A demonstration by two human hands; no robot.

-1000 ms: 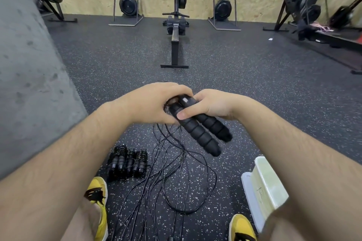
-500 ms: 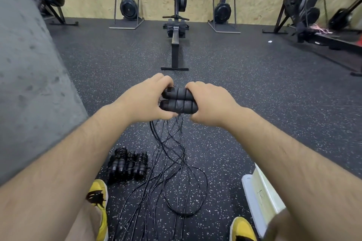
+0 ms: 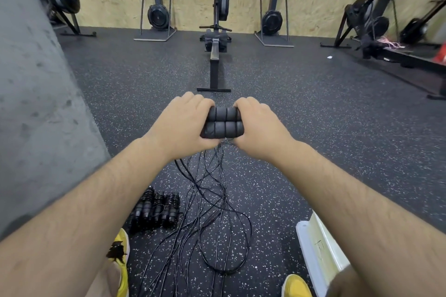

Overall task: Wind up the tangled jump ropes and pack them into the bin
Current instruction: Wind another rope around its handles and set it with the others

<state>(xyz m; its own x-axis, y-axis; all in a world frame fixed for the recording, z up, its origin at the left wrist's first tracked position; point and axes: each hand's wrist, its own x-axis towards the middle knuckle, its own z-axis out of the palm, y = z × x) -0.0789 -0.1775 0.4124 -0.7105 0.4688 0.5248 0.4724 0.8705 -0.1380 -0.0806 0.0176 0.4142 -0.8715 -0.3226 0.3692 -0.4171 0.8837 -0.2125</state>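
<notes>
Your left hand [image 3: 179,125] and right hand [image 3: 259,128] each curl their fingers round one end of two black ribbed foam jump-rope handles [image 3: 223,122], held level and side by side. Their thin cords [image 3: 218,190] hang tangled to the floor [image 3: 301,128]. Your palms hide the handle ends, and your right forearm cuts off the white bin [image 3: 318,248] at near right.

Two hands [image 3: 183,125] [image 3: 261,129], two handles [image 3: 224,114] [image 3: 223,129], one bin [image 3: 321,246].
</notes>
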